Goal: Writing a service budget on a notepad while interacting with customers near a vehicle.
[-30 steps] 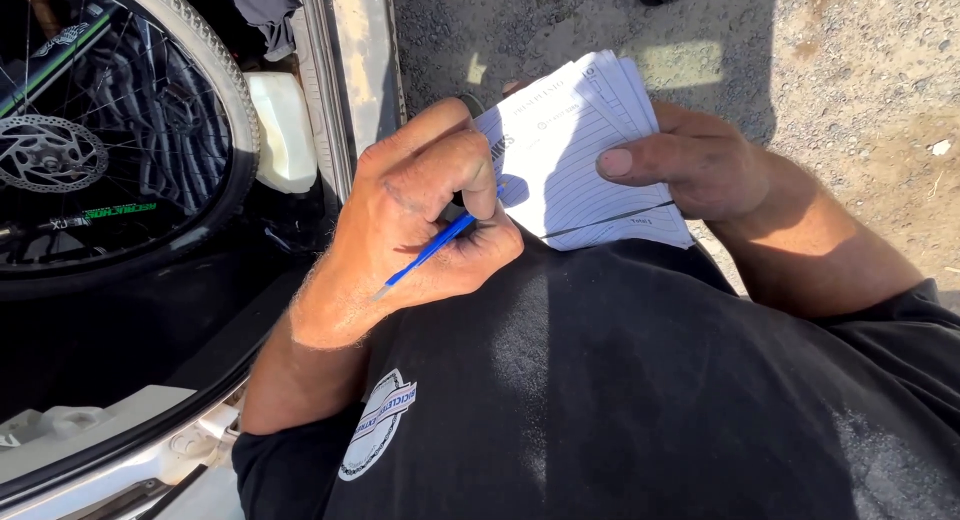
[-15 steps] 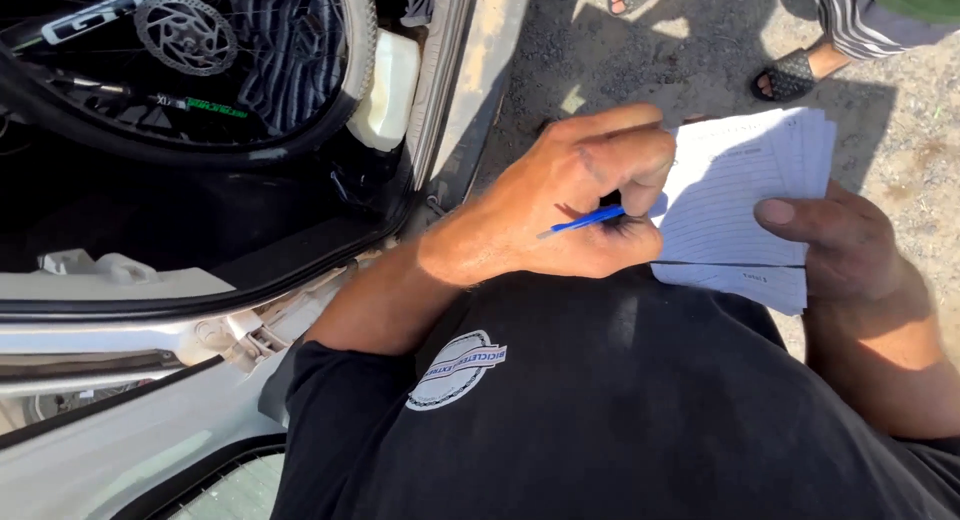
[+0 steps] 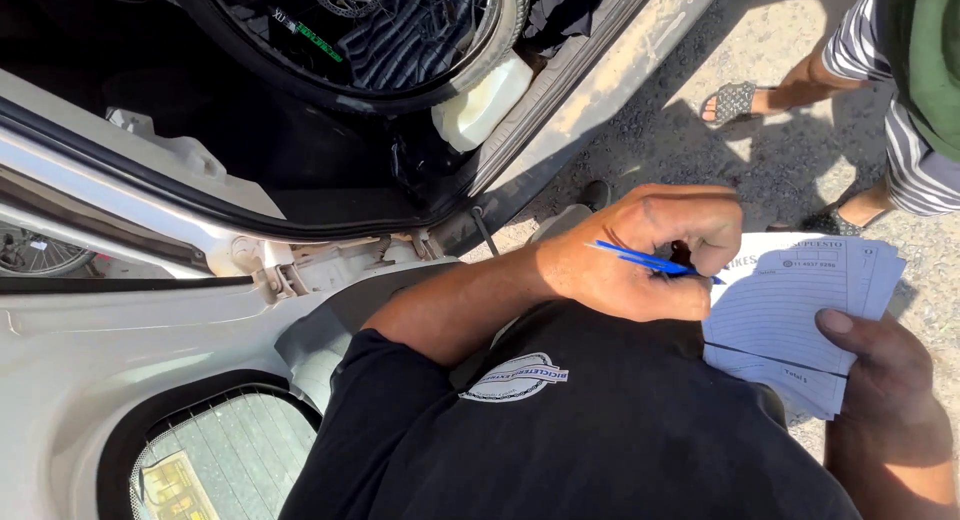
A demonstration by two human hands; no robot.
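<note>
1. Open car boot (image 3: 300,195), 10 o'clock: a bicycle wheel (image 3: 400,40) is stowed inside, with a white plastic container (image 3: 485,100) wedged beside the tyre.
2. Left hand (image 3: 640,250), centre: the fingers are closed around a blue pen (image 3: 650,260), whose tip is set on the top sheet.
3. Pad of lined forms (image 3: 790,310), 3 o'clock: it is held in the air against the black shirt; no desk is under it.
4. Right hand (image 3: 880,370), 4 o'clock: the pad's lower corner is pinched, thumb on top.
5. Risk, as judged: the fanned sheets may be bent or slid by pen pressure, since they are gripped at one corner only.
6. Setting: sunlit gravel ground (image 3: 700,150) outdoors; another person's sandalled foot (image 3: 735,100) is seen at 1 o'clock.
</note>
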